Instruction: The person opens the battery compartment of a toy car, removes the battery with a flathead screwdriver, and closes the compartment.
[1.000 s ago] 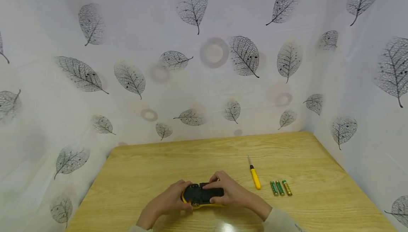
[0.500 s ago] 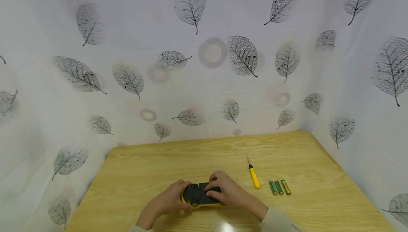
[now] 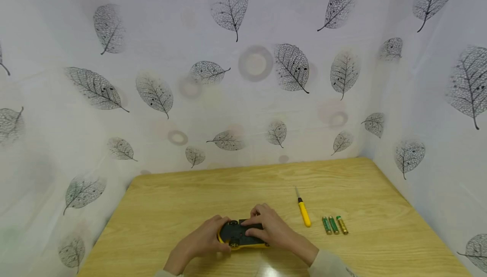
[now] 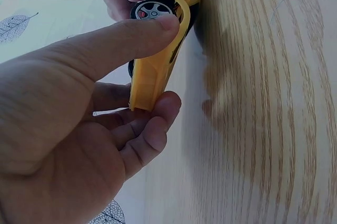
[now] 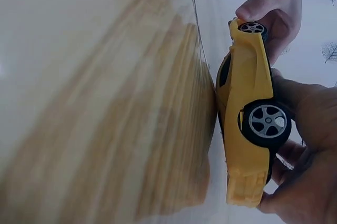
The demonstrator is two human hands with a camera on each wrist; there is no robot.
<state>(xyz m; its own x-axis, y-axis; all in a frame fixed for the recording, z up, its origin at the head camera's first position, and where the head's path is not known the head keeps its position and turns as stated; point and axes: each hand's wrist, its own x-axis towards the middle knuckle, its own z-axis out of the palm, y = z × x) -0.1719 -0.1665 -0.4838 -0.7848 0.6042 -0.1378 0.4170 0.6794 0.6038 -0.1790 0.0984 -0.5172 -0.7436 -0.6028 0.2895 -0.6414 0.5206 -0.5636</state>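
Observation:
A yellow toy car (image 3: pixel 239 235) lies upside down on the table, its black underside facing up and its silver-spoked wheels visible in both wrist views. At its left end, my left hand (image 3: pixel 203 238) grips the body, thumb on the near side by a wheel (image 4: pixel 152 10) and fingers round the far side and end. My right hand (image 3: pixel 274 228) holds bent fingers and thumb on the underside, the fingertips close together near its middle. In the right wrist view the yellow side of the car (image 5: pixel 245 108) stands between the table and my right palm (image 5: pixel 310 176).
A screwdriver (image 3: pixel 304 213) with a yellow handle lies right of the car, its tip pointing to the back. Beyond it are three small batteries: a green one (image 3: pixel 326 225), another green one (image 3: pixel 334 225) and a gold one (image 3: pixel 342 225). A leaf-patterned curtain (image 3: pixel 243 99) encloses the wooden table (image 3: pixel 182 196).
My right thumb has moved up from the car's near side onto its underside, closer to the fingers, and the hand has shifted slightly left. The left hand keeps its grip.

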